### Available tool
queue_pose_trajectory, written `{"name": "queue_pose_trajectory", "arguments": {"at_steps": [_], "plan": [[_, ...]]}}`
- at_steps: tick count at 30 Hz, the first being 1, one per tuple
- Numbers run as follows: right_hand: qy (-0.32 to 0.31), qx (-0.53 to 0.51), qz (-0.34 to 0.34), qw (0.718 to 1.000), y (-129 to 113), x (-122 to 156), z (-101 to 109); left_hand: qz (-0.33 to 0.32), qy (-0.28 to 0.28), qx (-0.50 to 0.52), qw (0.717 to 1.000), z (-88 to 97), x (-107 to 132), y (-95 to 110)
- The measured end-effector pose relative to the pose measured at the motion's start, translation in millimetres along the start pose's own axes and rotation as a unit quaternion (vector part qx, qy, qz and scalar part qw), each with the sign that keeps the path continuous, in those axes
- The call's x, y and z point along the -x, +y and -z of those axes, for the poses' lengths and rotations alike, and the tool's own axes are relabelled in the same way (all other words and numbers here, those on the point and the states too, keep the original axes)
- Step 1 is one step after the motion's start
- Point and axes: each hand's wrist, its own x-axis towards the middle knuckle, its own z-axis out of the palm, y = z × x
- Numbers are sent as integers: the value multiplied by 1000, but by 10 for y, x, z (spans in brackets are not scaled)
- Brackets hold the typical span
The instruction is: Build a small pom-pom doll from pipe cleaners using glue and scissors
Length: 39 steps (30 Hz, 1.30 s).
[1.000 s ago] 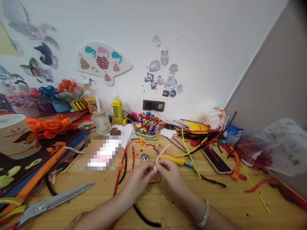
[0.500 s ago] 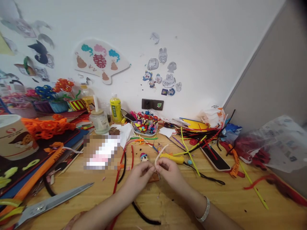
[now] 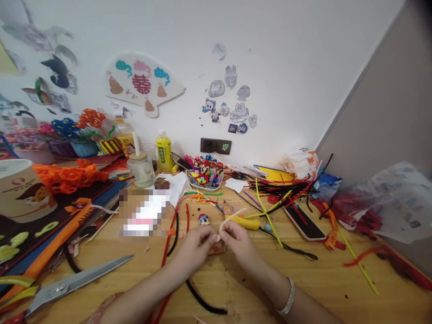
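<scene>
- Head view: I have both hands almost fingertip to fingertip above the desk (image 3: 324, 283), fingers drawn into tight pinches.
- Left hand (image 3: 201, 242) and right hand (image 3: 240, 243) grip the lower end of a cream pipe cleaner (image 3: 233, 217) between them.
- Half a second ago I saw its free end rising more steeply; now it leans further right, by the yellow-handled tool (image 3: 248, 222).
- The doll head (image 3: 204, 219) stays just beyond my left hand.
</scene>
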Motion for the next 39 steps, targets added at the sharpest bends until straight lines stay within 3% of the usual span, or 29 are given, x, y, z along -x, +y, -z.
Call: {"name": "queue_pose_trajectory", "arguments": {"at_steps": [7, 11, 16, 20, 27, 33, 39], "plan": [[15, 102, 51, 993, -25, 12, 19, 15, 0, -3, 1000, -18, -19, -43], [-18, 93, 46, 994, -13, -19, 74, -2, -11, 8, 1000, -20, -27, -97], [-9, 63, 26, 998, -15, -5, 45, 15, -9, 22, 1000, -9, -27, -97], [4, 75, 30, 997, -35, 22, 3, 10, 4, -14, 1000, 10, -17, -36], [12, 120, 50, 991, -16, 58, -28, -11, -22, -73, 997, 37, 10, 43], [-3, 61, 13, 998, -90, 52, -26, -49, -18, -60, 997, 37, 42, 66], [4, -8, -18, 1000, -146, 20, -25, -32, 0, -34, 999, -5, 22, 12]]}}
